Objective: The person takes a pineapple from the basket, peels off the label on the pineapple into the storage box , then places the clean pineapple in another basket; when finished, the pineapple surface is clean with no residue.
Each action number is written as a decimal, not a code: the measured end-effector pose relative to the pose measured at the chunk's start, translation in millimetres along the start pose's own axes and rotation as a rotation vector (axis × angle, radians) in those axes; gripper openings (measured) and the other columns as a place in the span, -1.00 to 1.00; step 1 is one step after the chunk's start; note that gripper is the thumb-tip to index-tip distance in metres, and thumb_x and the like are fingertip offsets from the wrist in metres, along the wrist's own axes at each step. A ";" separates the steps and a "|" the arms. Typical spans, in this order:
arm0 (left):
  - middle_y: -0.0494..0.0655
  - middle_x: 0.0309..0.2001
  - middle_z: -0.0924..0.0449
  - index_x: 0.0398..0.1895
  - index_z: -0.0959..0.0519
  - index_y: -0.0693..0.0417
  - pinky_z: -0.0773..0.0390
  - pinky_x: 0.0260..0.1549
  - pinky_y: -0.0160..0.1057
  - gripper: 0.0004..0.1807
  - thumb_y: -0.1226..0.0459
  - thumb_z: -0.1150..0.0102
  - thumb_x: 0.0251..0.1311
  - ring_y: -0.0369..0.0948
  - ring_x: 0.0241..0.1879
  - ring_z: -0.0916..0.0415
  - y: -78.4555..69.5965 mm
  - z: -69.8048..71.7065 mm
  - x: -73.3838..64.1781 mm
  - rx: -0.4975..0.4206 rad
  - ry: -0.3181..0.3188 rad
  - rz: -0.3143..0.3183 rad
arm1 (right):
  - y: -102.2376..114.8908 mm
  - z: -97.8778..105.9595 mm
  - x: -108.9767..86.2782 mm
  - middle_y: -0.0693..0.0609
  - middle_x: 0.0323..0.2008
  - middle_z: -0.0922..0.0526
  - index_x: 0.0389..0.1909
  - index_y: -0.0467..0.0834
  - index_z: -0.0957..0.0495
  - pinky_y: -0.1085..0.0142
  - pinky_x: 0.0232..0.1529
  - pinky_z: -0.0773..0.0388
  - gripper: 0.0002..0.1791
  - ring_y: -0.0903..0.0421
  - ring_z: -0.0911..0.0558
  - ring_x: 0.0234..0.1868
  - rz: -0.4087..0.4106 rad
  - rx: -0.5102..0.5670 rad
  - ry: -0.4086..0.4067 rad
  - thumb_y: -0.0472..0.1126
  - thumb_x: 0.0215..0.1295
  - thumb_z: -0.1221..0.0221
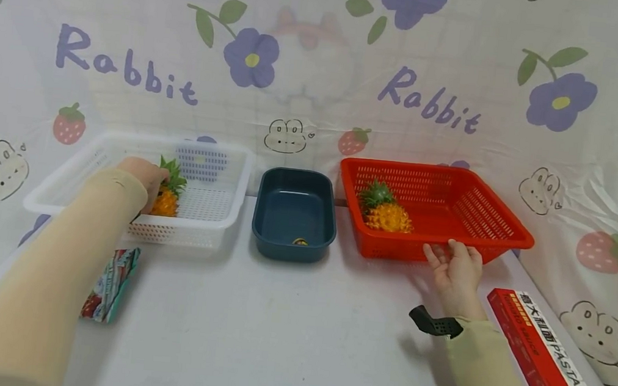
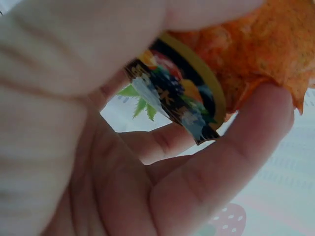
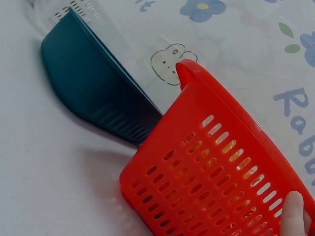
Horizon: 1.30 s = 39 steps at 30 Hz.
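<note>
A pineapple (image 1: 165,202) with a green crown is held by my left hand (image 1: 147,180) inside the white basket (image 1: 212,224). In the left wrist view the fingers and thumb are round its orange body (image 2: 266,54), beside a dark, gold-edged fruit label (image 2: 187,93). My right hand (image 1: 456,278) is at the front rim of the red basket (image 1: 437,238), palm showing and fingers loosely bent. One of its fingertips (image 3: 293,204) lies against the basket's outer side in the right wrist view. A second pineapple (image 1: 388,216) rests in the red basket's left end.
A dark blue bin (image 1: 292,250) stands between the baskets, with a small yellowish thing at its bottom. A shiny printed packet (image 1: 112,286) lies below the white basket. On the right is a long red pasta box (image 1: 542,360). A patterned curtain (image 1: 320,65) hangs behind.
</note>
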State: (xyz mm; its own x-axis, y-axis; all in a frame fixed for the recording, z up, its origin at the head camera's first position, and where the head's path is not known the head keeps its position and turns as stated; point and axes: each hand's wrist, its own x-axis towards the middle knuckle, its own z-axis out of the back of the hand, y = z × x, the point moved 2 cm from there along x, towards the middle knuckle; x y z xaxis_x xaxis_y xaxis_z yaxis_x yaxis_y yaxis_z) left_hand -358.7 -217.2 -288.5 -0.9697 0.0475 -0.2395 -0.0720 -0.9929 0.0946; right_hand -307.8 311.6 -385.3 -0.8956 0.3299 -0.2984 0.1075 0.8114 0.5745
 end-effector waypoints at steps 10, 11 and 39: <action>0.40 0.03 -0.34 0.19 -0.24 0.15 -0.55 -0.17 0.03 -0.14 0.09 -0.46 -0.19 0.17 -0.08 -0.34 4.7 -2.6 17.6 -0.073 0.112 0.002 | 0.5 0.3 -0.6 0.12 0.11 -0.26 0.14 0.15 -0.08 0.11 0.00 -0.54 -0.44 0.11 -0.33 0.17 -0.001 -0.013 -0.008 -0.25 0.26 -0.13; 0.39 0.01 -0.35 0.18 -0.23 0.16 -0.55 -0.19 0.02 -0.14 0.08 -0.46 -0.19 0.16 -0.10 -0.34 5.6 -2.9 18.7 -0.074 0.115 -0.002 | 0.4 -0.1 -0.4 0.12 0.10 -0.26 0.13 0.15 -0.09 0.11 0.00 -0.54 -0.45 0.11 -0.32 0.17 -0.002 -0.013 -0.003 -0.25 0.26 -0.14; 0.37 -0.06 -0.26 0.19 -0.22 0.01 -0.55 -0.49 -0.16 -0.15 0.32 -0.44 -0.26 0.11 -0.19 -0.25 9.0 -3.7 19.1 -0.154 0.134 0.017 | -0.3 -0.7 0.4 0.09 0.07 -0.28 0.08 0.11 -0.11 0.08 -0.03 -0.54 -0.52 0.08 -0.33 0.19 0.008 -0.007 -0.004 -0.27 0.27 -0.12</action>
State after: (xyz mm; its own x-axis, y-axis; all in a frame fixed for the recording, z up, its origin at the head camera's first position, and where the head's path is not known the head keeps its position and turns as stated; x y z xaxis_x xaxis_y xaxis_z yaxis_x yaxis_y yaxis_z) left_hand -377.0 -225.6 -295.8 -0.9300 0.0264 -0.3667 -0.0098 -0.9988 -0.0471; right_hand -308.4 311.3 -385.1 -0.8930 0.3382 -0.2970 0.1116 0.8056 0.5819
